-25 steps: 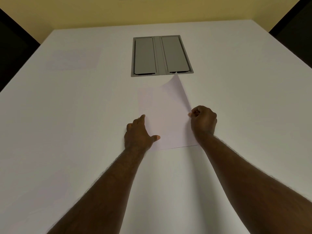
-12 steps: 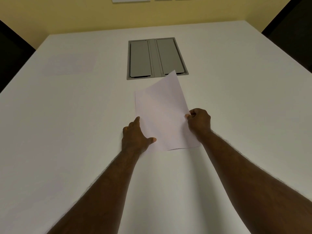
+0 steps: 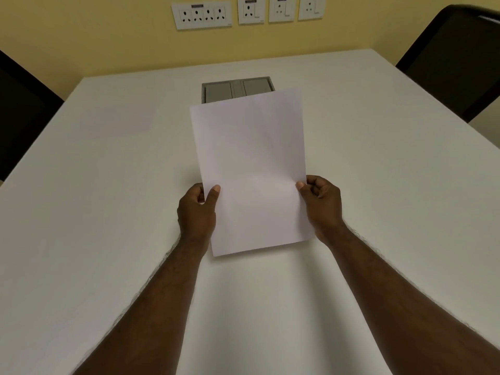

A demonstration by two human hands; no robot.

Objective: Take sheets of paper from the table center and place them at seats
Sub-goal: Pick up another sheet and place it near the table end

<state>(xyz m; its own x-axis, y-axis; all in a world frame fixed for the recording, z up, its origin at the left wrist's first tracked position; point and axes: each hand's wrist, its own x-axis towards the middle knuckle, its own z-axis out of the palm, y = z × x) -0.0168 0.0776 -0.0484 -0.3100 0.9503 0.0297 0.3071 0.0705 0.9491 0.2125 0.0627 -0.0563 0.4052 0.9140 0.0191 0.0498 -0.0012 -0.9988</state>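
A blank white sheet of paper (image 3: 251, 169) is held up above the white table (image 3: 378, 171), tilted toward me. My left hand (image 3: 197, 212) pinches its left edge, thumb on the front. My right hand (image 3: 322, 204) pinches its right edge. Another sheet (image 3: 116, 121) lies flat on the table at the far left, faint against the white surface. I cannot tell whether more sheets lie under the held one.
A grey cable hatch (image 3: 235, 89) is set into the table behind the held sheet, partly hidden by it. Dark chairs stand at the left (image 3: 19, 115) and right (image 3: 457, 58). Wall sockets (image 3: 201, 14) line the yellow wall beyond the table's far edge.
The sheet has come off the table and now hangs raised in both hands. My left hand went from pressing flat on the paper to pinching its edge. The view tilted up.
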